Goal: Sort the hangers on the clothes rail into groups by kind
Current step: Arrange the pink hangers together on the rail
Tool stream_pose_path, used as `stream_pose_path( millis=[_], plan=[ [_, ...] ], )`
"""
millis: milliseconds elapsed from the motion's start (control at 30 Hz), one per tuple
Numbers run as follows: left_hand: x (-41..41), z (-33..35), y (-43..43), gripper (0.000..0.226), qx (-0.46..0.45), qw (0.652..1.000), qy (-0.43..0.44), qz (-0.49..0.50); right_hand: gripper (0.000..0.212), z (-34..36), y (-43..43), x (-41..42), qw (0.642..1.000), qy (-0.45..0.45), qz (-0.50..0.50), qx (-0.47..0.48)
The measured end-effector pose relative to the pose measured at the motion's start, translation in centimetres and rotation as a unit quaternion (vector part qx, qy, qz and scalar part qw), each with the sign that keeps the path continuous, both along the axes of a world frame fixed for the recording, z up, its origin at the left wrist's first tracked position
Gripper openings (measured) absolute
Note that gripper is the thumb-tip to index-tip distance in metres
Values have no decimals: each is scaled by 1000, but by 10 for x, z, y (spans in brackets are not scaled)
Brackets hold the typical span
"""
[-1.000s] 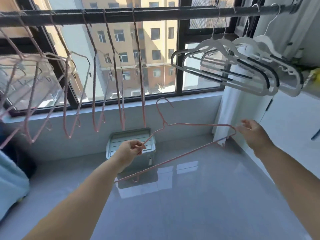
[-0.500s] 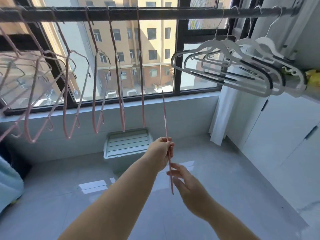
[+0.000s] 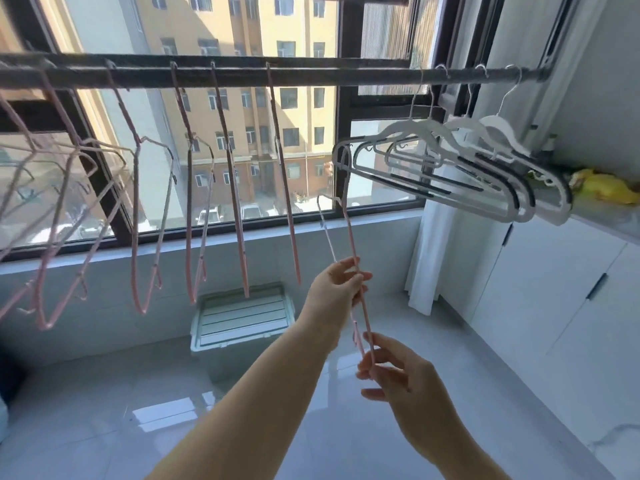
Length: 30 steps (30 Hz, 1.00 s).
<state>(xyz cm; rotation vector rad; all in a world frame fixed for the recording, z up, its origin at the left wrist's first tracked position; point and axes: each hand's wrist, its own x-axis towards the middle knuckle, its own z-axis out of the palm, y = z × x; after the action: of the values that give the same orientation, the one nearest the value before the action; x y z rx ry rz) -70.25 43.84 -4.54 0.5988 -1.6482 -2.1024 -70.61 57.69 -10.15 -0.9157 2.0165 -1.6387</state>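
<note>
The pink wire hanger (image 3: 349, 230) stands near-upright, hook at twelve o'clock under the clothes rail (image 3: 311, 76), left hand (image 3: 332, 289) pinching mid-wire, right hand (image 3: 405, 379) apparently pinching its lower end.

Bright daylight through window (image 3: 242, 133), glare on floor (image 3: 166, 417) (glossy), edges bowed, left blurred

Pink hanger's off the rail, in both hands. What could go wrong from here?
Lifting the pink hanger could snag its hook on the white hangers just to its right. The left hand and right hand only pinch the thin wire, so it may twist or slip.
</note>
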Motion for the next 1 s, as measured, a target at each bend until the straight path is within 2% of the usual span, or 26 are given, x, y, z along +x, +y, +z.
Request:
stream_pose_path(
  millis=[133, 267, 367, 600, 733, 1000],
  plan=[
    [16, 31, 12, 39, -175, 982, 64, -35, 35, 34, 2, -7, 999, 18, 1, -47],
    [19, 57, 11, 50, -252, 962, 97, -29, 29, 75, -10, -13, 995, 45, 17, -89],
    [16, 72, -1, 49, -248, 963, 101, -5, 37, 95, -27, -21, 993, 72, 27, -92],
    [11, 82, -24, 40, -254, 964, 68, 49, 33, 104, -65, -29, 996, 63, 21, -67],
    [12, 78, -23, 34, -178, 982, 53, 46, 37, 101, -69, -24, 996, 64, 15, -59],
    [13, 62, -25, 58, -190, 978, 52, 73, 38, 96, -82, -16, 998, 40, -1, -51]
  ],
)
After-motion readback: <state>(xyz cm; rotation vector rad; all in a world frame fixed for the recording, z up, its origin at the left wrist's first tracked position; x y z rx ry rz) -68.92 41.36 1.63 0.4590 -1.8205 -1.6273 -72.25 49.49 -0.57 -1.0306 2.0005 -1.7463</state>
